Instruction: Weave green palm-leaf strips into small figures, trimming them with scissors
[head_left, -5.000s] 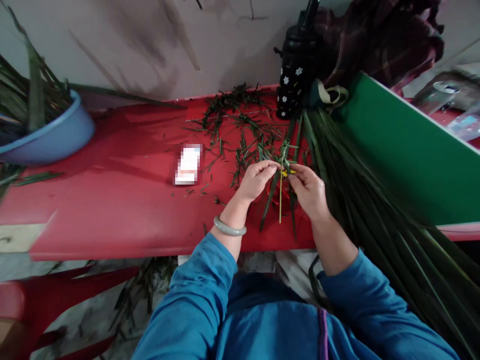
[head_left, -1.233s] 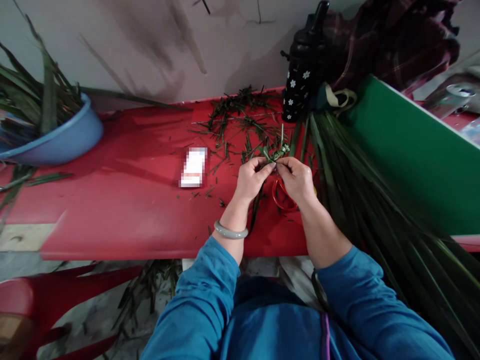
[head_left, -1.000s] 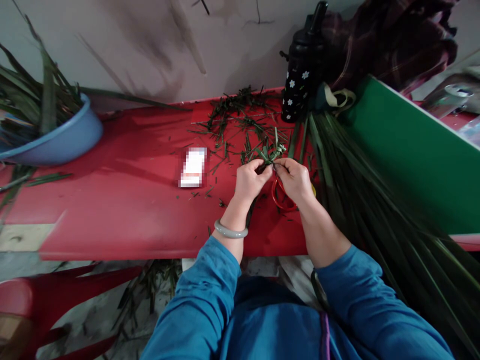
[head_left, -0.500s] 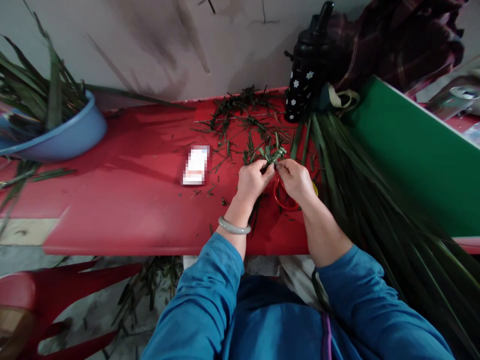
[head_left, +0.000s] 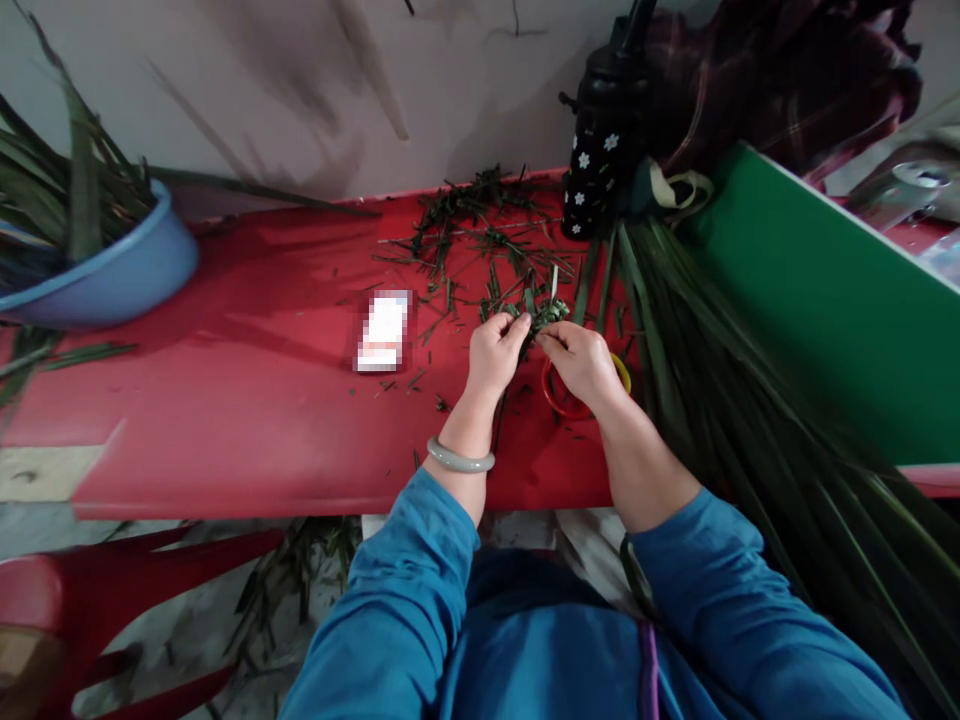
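My left hand (head_left: 498, 350) pinches a small woven piece of green leaf strips (head_left: 551, 310) between thumb and fingers, over the red table. My right hand (head_left: 581, 360) is closed at the lower edge of the same piece, its fingertips pressed together. Loose strip ends stick up from the weave, one of them pale. Exactly which strip each hand grips is too small to make out. Beneath my right hand lie scissors with red and yellow handle loops (head_left: 561, 395), partly covered; their blades are hidden.
Leaf scraps (head_left: 480, 215) litter the red table (head_left: 247, 420). A phone (head_left: 384, 332) lies left of my hands. Further left stands a blue basin (head_left: 169, 250) of long leaves. To the right are a black flowered bottle (head_left: 600, 150), a bundle of long leaves (head_left: 675, 330) and a green board (head_left: 817, 320).
My right hand has shifted slightly left and down along the woven piece, and a pale strip now stands upright from it. The whole view has moved a little.
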